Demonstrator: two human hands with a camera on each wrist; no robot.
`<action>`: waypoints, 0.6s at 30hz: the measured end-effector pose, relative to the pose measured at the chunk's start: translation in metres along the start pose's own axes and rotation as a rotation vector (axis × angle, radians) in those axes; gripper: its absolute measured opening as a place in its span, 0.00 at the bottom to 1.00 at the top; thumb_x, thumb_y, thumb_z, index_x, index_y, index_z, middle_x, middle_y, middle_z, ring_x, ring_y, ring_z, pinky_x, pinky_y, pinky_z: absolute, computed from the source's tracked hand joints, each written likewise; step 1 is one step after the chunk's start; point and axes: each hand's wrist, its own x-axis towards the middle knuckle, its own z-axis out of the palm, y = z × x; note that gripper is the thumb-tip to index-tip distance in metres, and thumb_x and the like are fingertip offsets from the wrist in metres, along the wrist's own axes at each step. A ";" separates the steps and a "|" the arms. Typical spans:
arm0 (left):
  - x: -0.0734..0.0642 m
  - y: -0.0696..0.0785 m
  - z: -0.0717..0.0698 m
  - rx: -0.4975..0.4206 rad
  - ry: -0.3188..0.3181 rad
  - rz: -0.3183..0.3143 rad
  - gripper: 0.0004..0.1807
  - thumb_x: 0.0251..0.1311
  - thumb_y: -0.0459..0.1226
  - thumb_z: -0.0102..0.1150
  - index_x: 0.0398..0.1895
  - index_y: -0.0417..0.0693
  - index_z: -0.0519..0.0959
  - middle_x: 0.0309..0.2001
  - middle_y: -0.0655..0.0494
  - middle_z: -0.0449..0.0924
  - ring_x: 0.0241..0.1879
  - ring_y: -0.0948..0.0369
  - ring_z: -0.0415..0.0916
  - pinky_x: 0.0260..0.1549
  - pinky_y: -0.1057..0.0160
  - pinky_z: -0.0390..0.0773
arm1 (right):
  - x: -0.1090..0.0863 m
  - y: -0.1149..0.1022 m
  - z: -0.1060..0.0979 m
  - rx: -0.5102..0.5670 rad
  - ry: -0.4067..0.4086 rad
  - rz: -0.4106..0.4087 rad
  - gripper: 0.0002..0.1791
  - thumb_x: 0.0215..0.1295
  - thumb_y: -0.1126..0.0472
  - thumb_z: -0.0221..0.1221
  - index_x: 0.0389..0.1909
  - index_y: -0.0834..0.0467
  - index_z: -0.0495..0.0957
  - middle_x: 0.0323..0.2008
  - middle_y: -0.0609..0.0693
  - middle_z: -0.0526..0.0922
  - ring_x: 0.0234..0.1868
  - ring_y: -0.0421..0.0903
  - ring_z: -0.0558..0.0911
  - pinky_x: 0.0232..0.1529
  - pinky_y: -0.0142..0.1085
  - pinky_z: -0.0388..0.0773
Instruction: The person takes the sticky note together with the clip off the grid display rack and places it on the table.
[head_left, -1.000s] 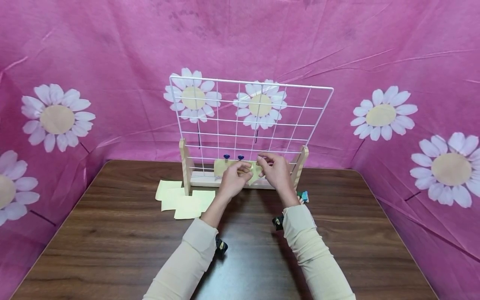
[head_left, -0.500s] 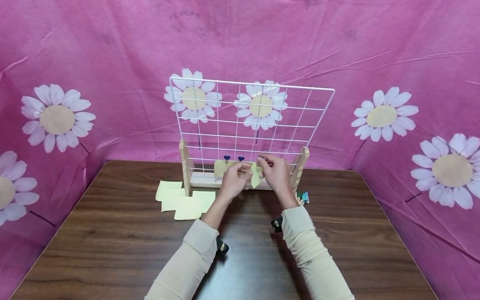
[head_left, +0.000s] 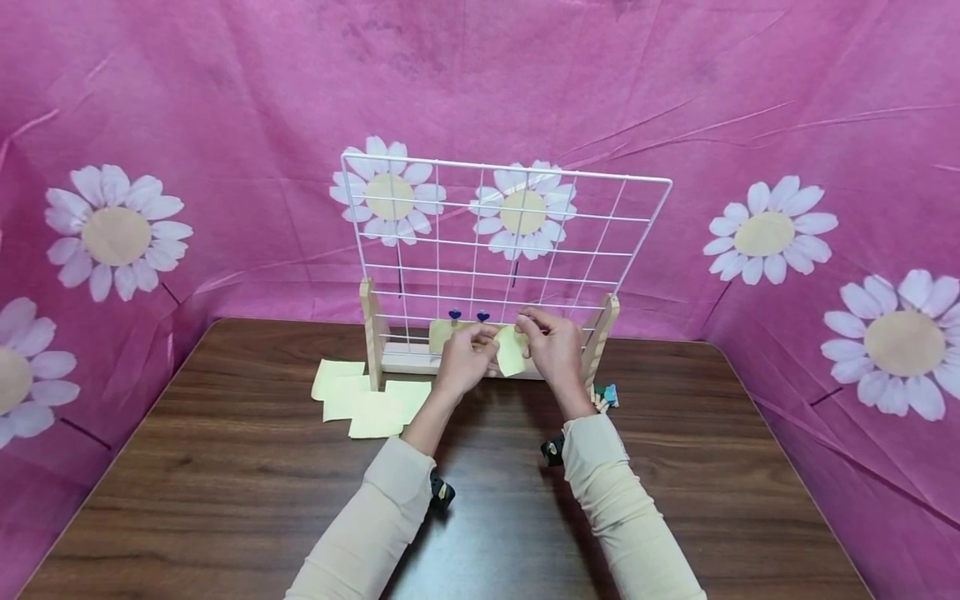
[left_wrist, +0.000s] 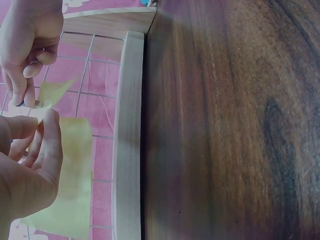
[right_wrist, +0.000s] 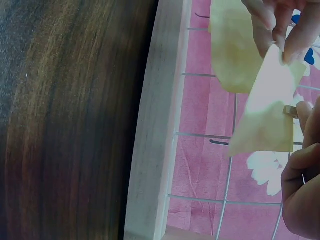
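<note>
A pale yellow sticky note (head_left: 512, 350) is between my two hands, in front of the wire grid (head_left: 495, 273). My left hand (head_left: 467, 362) pinches one corner of it between thumb and fingertips. My right hand (head_left: 557, 343) pinches a small wooden clip (right_wrist: 291, 111), whose tip is at the note's edge in the right wrist view; whether the clip also grips a wire is hidden. Left of this note, another yellow note (left_wrist: 75, 190) hangs on the grid, partly behind my left hand. Two clips with dark blue hearts (head_left: 454, 314) sit at its top edge.
Several loose yellow notes (head_left: 375, 415) overlap on the brown table (head_left: 225, 500), left of the stand. A small pile of clips (head_left: 606, 396) lies by the stand's right foot. Wooden side posts (head_left: 371, 333) and a base bar (left_wrist: 128, 150) support the grid.
The note in my left hand has turned and now shows more of its face between the hands. Both hands have shifted only slightly; the grid and the hanging note look unchanged.
</note>
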 end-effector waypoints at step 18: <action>-0.007 0.002 -0.011 0.041 -0.037 -0.014 0.14 0.65 0.26 0.58 0.53 0.35 0.81 0.40 0.45 0.81 0.22 0.61 0.77 0.22 0.61 0.88 | -0.005 -0.004 -0.003 0.089 0.070 -0.012 0.08 0.67 0.65 0.66 0.45 0.62 0.89 0.31 0.58 0.89 0.09 0.39 0.75 0.07 0.25 0.69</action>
